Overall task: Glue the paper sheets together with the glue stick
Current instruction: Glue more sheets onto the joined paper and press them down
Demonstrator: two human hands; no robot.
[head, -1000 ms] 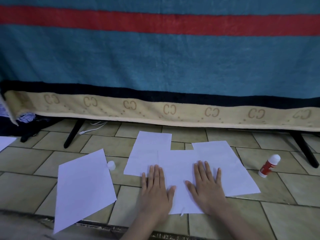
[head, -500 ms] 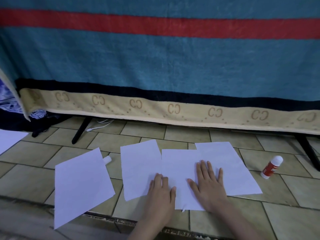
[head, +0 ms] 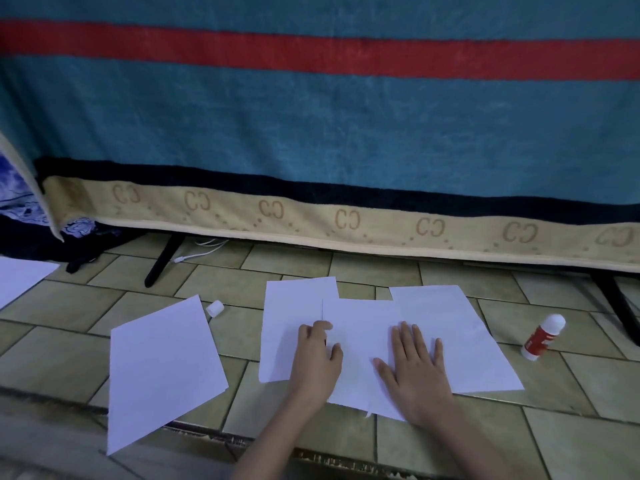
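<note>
- The right hand (head: 414, 374) lies flat, fingers straight and spread, pressing on the middle paper sheet (head: 360, 341) on the tiled floor (head: 571, 441).
- The left hand (head: 317, 358) sits at the seam where the middle sheet overlaps the left paper sheet (head: 287, 327); its fingers are curled, and its grip seems to pinch the sheet's edge, though this is hard to make out.
- A right paper sheet (head: 467, 341) overlaps the middle one on its far side.
- A loose paper sheet (head: 162, 368) lies apart to the left, tilted.
- The glue stick (head: 543, 337), red with a white top, lies on the floor right of the sheets, apart from both hands.
- A small white cap (head: 215, 308) rests just beyond the loose sheet's far corner.
- Another sheet (head: 20, 280) shows at the left edge.
- Furthest away hangs a blue blanket (head: 311, 133) with a red stripe.
</note>
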